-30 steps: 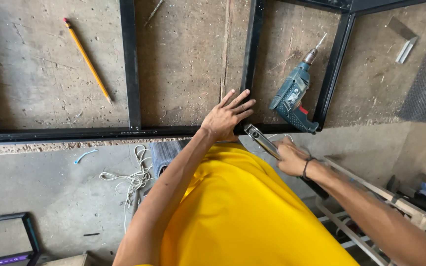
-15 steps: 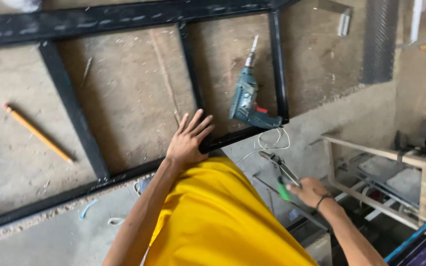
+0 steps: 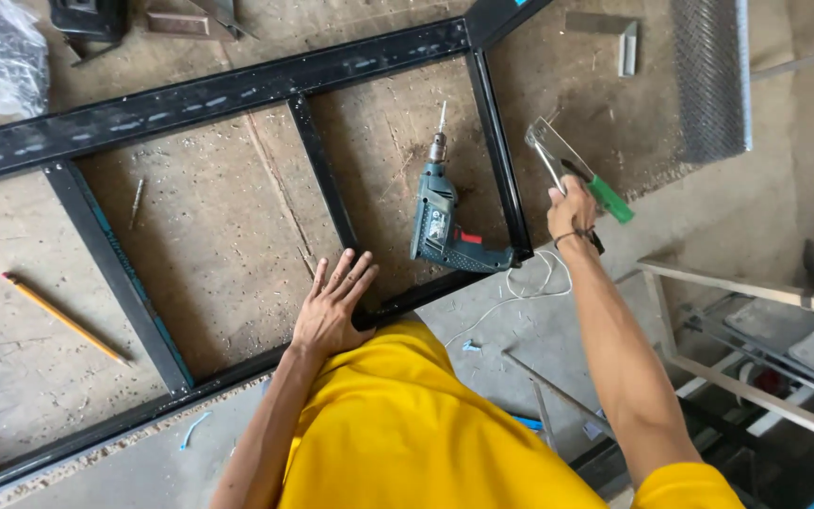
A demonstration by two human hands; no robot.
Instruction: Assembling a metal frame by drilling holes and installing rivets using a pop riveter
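Risk first, as I see it: that green-handled metal try square (image 3: 577,170) is gripped one-handed up in the air, so a loose grip could drop it onto the teal power drill (image 3: 445,226) lying inside the black steel frame (image 3: 237,90). Drill's white cord (image 3: 520,292) trails near the frame's corner too, easy to snag. Right hand (image 3: 572,209) is clenched around the square's handle, arm stretched forward, blade pointing up-left just beside the frame's right bar. Left hand (image 3: 333,306) isn't gripping anything, just flat, fingers spread, resting against the frame's lower bar. Yellow pencil (image 3: 63,318) sits well off to the left.
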